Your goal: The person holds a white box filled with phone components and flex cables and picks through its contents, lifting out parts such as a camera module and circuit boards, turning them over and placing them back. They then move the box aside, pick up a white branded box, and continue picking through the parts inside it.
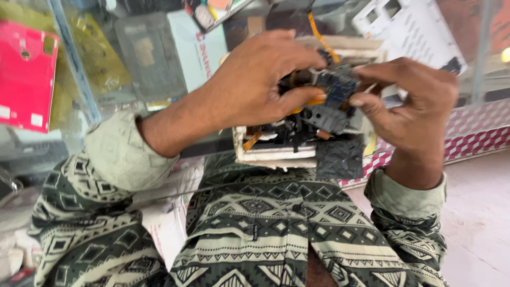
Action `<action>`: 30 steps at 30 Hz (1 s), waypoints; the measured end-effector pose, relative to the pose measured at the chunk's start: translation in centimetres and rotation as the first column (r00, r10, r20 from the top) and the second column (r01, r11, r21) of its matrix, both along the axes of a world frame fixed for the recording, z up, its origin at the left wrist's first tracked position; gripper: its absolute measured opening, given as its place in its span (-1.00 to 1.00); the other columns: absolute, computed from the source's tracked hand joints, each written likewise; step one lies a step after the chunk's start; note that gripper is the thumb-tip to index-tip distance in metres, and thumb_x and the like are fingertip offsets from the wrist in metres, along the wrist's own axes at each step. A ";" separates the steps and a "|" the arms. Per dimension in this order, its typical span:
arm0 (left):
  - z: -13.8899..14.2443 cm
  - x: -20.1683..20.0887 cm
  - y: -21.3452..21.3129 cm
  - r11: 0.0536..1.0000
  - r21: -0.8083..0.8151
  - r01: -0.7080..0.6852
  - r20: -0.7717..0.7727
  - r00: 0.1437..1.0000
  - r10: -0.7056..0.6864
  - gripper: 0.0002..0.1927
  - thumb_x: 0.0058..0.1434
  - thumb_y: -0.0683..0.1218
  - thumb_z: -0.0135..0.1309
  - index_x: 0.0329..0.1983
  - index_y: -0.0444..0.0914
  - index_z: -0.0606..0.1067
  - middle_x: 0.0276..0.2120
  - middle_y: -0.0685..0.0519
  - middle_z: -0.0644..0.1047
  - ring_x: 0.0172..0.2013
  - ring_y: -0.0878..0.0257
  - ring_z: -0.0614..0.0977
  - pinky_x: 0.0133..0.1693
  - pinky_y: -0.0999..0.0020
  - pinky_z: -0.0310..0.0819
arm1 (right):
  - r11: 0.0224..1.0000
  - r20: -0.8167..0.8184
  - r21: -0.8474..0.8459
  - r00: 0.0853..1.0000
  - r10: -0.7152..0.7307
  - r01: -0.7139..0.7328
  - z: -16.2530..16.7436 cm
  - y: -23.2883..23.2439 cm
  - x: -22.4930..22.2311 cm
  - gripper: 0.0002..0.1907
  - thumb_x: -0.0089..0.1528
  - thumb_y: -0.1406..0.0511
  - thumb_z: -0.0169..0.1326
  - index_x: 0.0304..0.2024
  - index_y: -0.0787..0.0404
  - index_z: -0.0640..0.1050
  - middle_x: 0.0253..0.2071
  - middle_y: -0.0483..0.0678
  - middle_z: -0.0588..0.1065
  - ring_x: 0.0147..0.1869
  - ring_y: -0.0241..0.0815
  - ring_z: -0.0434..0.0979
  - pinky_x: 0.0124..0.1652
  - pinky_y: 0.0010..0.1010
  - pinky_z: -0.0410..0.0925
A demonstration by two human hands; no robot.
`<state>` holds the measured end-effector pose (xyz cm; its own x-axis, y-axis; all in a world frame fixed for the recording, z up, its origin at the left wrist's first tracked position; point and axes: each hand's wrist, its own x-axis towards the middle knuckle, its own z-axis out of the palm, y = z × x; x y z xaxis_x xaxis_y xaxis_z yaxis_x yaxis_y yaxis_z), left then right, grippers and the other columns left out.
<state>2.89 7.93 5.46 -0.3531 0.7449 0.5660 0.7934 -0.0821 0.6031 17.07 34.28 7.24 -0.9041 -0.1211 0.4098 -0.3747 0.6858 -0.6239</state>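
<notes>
Left fingers: the left hand [255, 79] is seen curled over the top of a small opened electronic assembly [319, 111], thumb pressed against its near left side and fingertips hooked over its far edge; the grip is closed around it.
Right fingers: the right hand [409, 101] is closed in a pinch, thumb and forefinger meeting on a small blue circuit board [337, 87] at the upper right of the assembly.
Held thing: the assembly is a dark tangle of grey metal parts, black pieces and orange ribbon cable [321, 40], held between both hands above a white foam tray [276, 151].
Key relation: the blue board lies directly at the right fingertips, to their left; the long axis of the assembly runs roughly left to right between the two hands. The right hand is nearer the board, while the left steadies the body.
Below the assembly: a black textured square [340, 159] hangs just beneath it, against the tray's right end.
Behind the assembly: a glass counter [79, 79] is seen, with a pink phone case [26, 74] far to the left and a white plastic frame [409, 26] up to the right.
Sleeves: a green patterned shirt [255, 228] fills the foreground.
</notes>
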 end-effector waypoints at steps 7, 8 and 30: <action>-1.4 0.3 -0.2 1.000 0.019 -0.007 0.009 1.000 0.007 -0.60 0.41 0.03 0.27 0.17 -0.19 0.41 0.04 0.02 0.53 -0.02 0.02 0.60 -0.02 0.07 0.47 | 0.982 -0.123 0.126 0.985 -0.123 0.138 -1.1 -0.1 6.2 -0.67 0.41 0.19 0.24 0.12 0.25 0.59 -0.07 0.03 0.54 -0.03 -0.14 0.51 -0.07 -0.40 0.38; -1.4 0.4 -0.2 1.000 0.011 -0.020 0.016 1.000 0.020 -0.60 0.40 0.03 0.26 0.17 -0.18 0.41 0.02 0.03 0.54 -0.05 0.03 0.60 -0.06 0.08 0.48 | 0.978 -0.177 0.182 0.982 -0.068 0.100 -0.6 -0.9 7.4 -0.66 0.40 0.18 0.24 0.14 0.21 0.60 -0.03 0.01 0.53 0.02 -0.13 0.48 -0.02 -0.37 0.35; -3.1 -1.2 0.3 0.999 0.043 -0.004 0.297 0.955 -0.009 -0.70 0.43 0.11 0.16 -0.21 -0.21 0.59 -0.51 0.08 0.60 -0.60 0.28 0.60 -0.57 0.30 0.41 | 0.338 -0.206 0.940 0.873 0.442 0.050 -3.2 -13.6 5.3 -0.61 0.44 0.11 -0.04 0.17 0.03 0.68 0.59 -0.16 0.12 0.71 0.07 -0.20 0.57 0.28 -0.34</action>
<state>1.74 8.19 2.32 -0.5081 0.7237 0.4670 0.5790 -0.1144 0.8073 22.39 20.66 4.04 -0.5969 -0.7810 0.1837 -0.5950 0.5845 0.5516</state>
